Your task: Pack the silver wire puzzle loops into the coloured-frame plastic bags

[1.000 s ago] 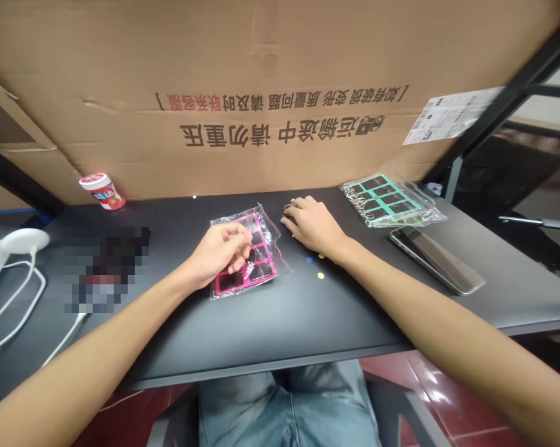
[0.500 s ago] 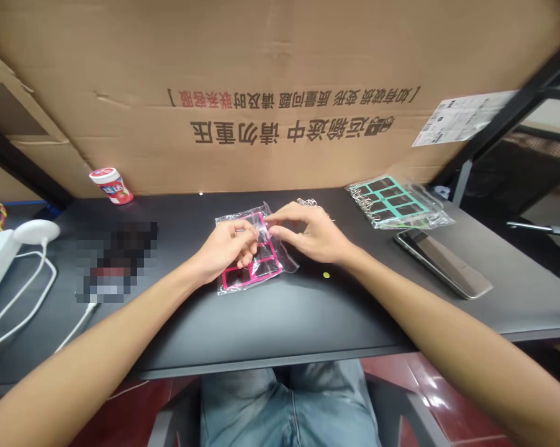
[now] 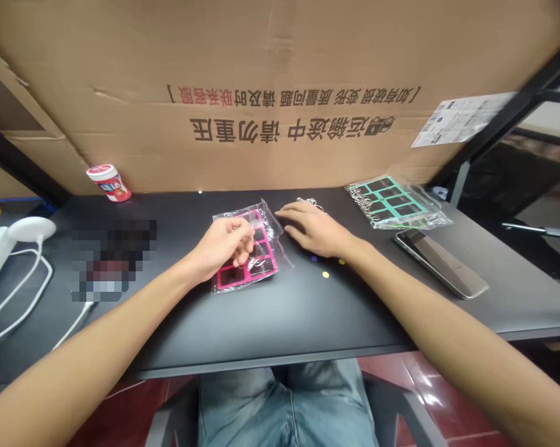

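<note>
A clear plastic bag point(image 3: 284, 256) lies on the dark desk, and inside it shows a pink frame with dark windows point(image 3: 261, 267). Over the bag's left half is my left hand point(image 3: 227, 243), its fingers curled and the thumb pressed to them; what they pinch, if anything, is hidden. My right hand point(image 3: 313, 228) rests low over the desk just right of the bag, fingers stretched out and apart, with nothing visible in them. Behind it some metal rings point(image 3: 311, 202) peek out. Near its wrist lie a blue disc point(image 3: 314, 259) and two yellow discs point(image 3: 325, 274).
At the back right sits a bagged teal frame point(image 3: 403, 202) with metal rings, and a phone point(image 3: 441, 264) in front of it. A red-and-white bottle point(image 3: 109, 183) stands back left. White cables point(image 3: 45, 292) run along the left. Cardboard point(image 3: 280, 56) walls the rear.
My right hand has drawn back from the bag to the right and lowered toward the desk. A blue disc and a second yellow disc now show. My left hand shifted slightly left.
</note>
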The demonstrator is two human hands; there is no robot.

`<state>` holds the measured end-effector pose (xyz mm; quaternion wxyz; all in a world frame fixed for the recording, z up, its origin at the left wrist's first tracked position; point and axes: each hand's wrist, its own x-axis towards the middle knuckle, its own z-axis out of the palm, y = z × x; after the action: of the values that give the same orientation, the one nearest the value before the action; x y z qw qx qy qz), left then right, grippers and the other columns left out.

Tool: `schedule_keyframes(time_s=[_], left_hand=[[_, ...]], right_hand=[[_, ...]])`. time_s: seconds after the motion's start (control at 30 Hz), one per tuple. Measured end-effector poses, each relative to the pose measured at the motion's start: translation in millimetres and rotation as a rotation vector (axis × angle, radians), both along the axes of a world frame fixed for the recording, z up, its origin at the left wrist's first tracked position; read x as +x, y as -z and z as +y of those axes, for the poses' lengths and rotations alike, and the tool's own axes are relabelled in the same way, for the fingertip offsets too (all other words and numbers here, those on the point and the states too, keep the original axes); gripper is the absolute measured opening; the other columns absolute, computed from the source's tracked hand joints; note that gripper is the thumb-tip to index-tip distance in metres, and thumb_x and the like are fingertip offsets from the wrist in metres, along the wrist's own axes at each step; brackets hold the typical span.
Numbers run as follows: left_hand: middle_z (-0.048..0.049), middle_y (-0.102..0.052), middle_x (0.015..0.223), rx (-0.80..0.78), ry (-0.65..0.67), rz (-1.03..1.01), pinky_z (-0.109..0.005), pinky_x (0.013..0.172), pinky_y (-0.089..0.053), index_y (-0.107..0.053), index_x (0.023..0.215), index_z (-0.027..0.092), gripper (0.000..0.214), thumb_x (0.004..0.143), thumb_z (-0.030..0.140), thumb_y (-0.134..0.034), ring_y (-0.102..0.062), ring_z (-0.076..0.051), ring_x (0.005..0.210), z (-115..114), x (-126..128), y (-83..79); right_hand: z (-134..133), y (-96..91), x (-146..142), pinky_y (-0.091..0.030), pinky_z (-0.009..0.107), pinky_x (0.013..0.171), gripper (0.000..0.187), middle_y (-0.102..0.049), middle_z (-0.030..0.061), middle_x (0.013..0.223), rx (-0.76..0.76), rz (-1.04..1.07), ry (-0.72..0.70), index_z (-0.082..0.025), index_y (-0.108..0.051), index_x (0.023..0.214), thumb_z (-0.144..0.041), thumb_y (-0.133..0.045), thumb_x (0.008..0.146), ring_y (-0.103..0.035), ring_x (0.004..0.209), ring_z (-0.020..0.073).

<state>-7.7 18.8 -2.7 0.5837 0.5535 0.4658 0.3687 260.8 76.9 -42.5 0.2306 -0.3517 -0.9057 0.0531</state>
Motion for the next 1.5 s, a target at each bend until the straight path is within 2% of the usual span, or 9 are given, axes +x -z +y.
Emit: schedule_keyframes(time_s=[0.2, 0.3, 0.47, 0.63, 0.83, 1.0, 1.13, 1.33, 1.5], left_hand=[[0.0056, -0.049, 0.052, 0.029, -0.331, -0.096, -0.019, 0.033, -0.028, -0.054, 0.071, 0.020, 0.014, 0.078, 0.025, -0.065, -0.040, -0.006, 0.034, 16.7, -23.0, -17.0], [0.0045, -0.050, 0.053, 0.003, -0.386, -0.108, -0.019, 0.034, -0.031, -0.051, 0.070, 0.020, 0.016, 0.078, 0.024, -0.064, -0.043, -0.007, 0.036, 22.7, -27.5, -14.9], [0.0012, -0.057, 0.058, -0.047, -0.216, -0.015, -0.020, 0.037, -0.034, -0.055, 0.074, 0.019, 0.013, 0.081, 0.022, -0.065, -0.049, -0.009, 0.041, 17.2, -17.4, -2.0], [-0.0013, -0.062, 0.065, -0.072, 0.027, 0.068, -0.020, 0.045, -0.044, -0.056, 0.077, 0.018, 0.014, 0.087, 0.021, -0.066, -0.057, -0.009, 0.048, 9.3, -11.9, 3.1], [-0.0008, -0.064, 0.068, -0.071, 0.080, 0.086, -0.018, 0.047, -0.045, -0.057, 0.081, 0.019, 0.012, 0.089, 0.020, -0.066, -0.058, -0.008, 0.051, 7.3, -10.8, 3.8], [-0.0006, -0.064, 0.068, -0.042, 0.087, 0.020, -0.018, 0.046, -0.045, -0.055, 0.080, 0.019, 0.017, 0.092, 0.024, -0.066, -0.058, -0.008, 0.050, 3.0, -4.0, 6.8], [0.0014, -0.062, 0.065, -0.024, 0.028, -0.063, -0.018, 0.044, -0.042, -0.057, 0.082, 0.019, 0.017, 0.091, 0.027, -0.069, -0.055, -0.007, 0.047, 0.1, 1.0, 4.1], [0.0015, -0.062, 0.062, 0.100, -0.028, 0.094, -0.019, 0.038, -0.032, -0.058, 0.080, 0.019, 0.013, 0.088, 0.025, -0.066, -0.047, -0.007, 0.040, 3.4, -5.1, 0.4], [-0.0012, -0.068, 0.064, 0.201, 0.032, 0.323, -0.021, 0.042, -0.033, -0.061, 0.078, 0.020, 0.011, 0.088, 0.023, -0.064, -0.045, -0.007, 0.042, 5.3, -10.4, 5.9]], right_hand=[[-14.0, -0.7, -23.9, -0.045, 0.058, 0.122, 0.051, -0.060, 0.0152, 0.163, -0.021, -0.067, -0.099, -0.020, -0.056, 0.161, -0.031, -0.045, 0.113, -0.057, 0.145, 0.0344], [-16.9, -2.6, -34.2, -0.047, 0.054, 0.116, 0.044, -0.068, 0.0141, 0.153, -0.018, -0.083, -0.074, -0.019, -0.065, 0.150, -0.036, -0.047, 0.114, -0.061, 0.136, 0.0343], [-19.5, -13.6, -41.0, -0.051, 0.038, 0.091, 0.029, -0.077, 0.0165, 0.112, 0.003, -0.190, 0.042, -0.014, -0.075, 0.111, -0.020, -0.046, 0.111, -0.069, 0.105, 0.0289], [-16.1, -21.9, -23.6, -0.044, 0.035, 0.072, 0.026, -0.076, 0.0134, 0.097, -0.022, -0.259, 0.261, -0.016, -0.072, 0.111, -0.006, -0.055, 0.094, -0.068, 0.086, 0.0271], [-10.2, -25.3, -3.0, -0.051, 0.032, 0.072, 0.014, -0.076, 0.0022, 0.075, -0.175, 0.133, 0.249, -0.020, -0.080, 0.089, -0.012, -0.068, 0.084, -0.069, 0.072, 0.0200], [-29.1, -31.5, -24.2, -0.062, 0.036, 0.082, 0.021, -0.086, 0.0066, 0.099, -0.215, 0.721, 0.194, -0.021, -0.085, 0.102, -0.038, -0.077, 0.094, -0.079, 0.086, 0.0228], [-40.9, -36.5, -34.7, -0.061, 0.036, 0.085, 0.020, -0.086, 0.0049, 0.104, -0.253, 0.539, -0.090, -0.023, -0.085, 0.102, -0.040, -0.076, 0.096, -0.079, 0.090, 0.0222], [-3.6, -33.9, 26.0, -0.057, 0.042, 0.095, 0.021, -0.083, 0.0104, 0.110, 0.094, 0.290, 0.305, -0.019, -0.082, 0.109, -0.025, -0.065, 0.098, -0.076, 0.101, 0.0279], [21.9, -21.3, 61.6, -0.055, 0.041, 0.090, 0.030, -0.081, 0.0132, 0.111, -0.058, -0.099, 0.341, -0.017, -0.082, 0.118, -0.036, -0.071, 0.097, -0.075, 0.100, 0.0301]])
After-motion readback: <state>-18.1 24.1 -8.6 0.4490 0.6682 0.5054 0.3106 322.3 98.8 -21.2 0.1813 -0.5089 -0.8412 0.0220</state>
